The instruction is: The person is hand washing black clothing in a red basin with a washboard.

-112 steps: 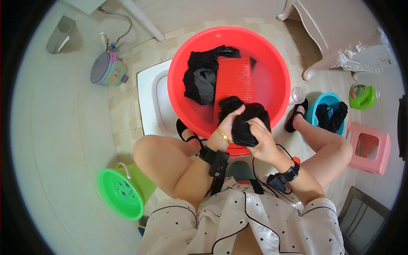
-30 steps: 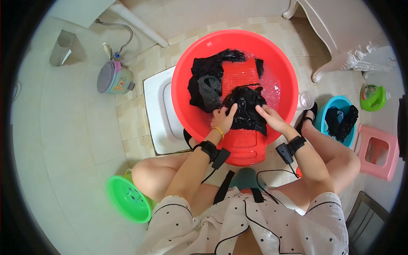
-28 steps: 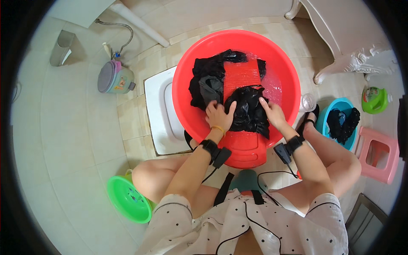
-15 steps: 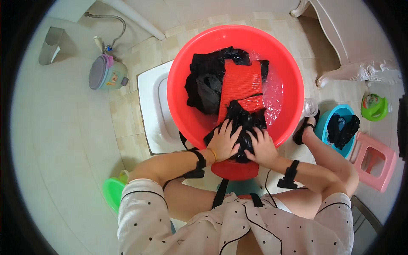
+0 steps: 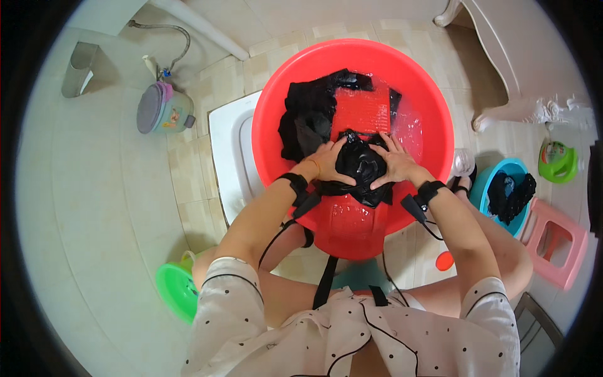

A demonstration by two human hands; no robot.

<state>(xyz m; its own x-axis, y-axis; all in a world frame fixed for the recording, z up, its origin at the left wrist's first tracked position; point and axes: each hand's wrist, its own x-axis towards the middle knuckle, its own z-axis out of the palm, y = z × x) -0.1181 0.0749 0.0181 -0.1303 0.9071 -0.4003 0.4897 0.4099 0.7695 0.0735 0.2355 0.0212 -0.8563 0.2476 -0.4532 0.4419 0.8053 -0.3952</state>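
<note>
Since half a second ago, both our hands have pushed the wet black garment (image 5: 360,164) up the red washboard (image 5: 361,113), away from the tub's near edge. Our left hand (image 5: 328,161) and right hand (image 5: 394,164) press on it from either side, fingers spread and curled over the bunched cloth, which shines wet and crumpled between them. It lies on the ribbed board inside the round red plastic basin (image 5: 433,107).

We count two hands, two black wrist straps, one on each forearm, with a thin cable trailing from each. One more dark heap of clothing (image 5: 308,119) sits in the basin to the left of the board; how many pieces it holds we cannot tell. Soapy water (image 5: 411,125) shows right of the board.

Farther out stand one blue bowl (image 5: 487,182) with dark cloth in it, one pink stool (image 5: 556,242), one green basin (image 5: 176,290) partly hidden by our sleeve, and one lidded pot (image 5: 162,110).
</note>
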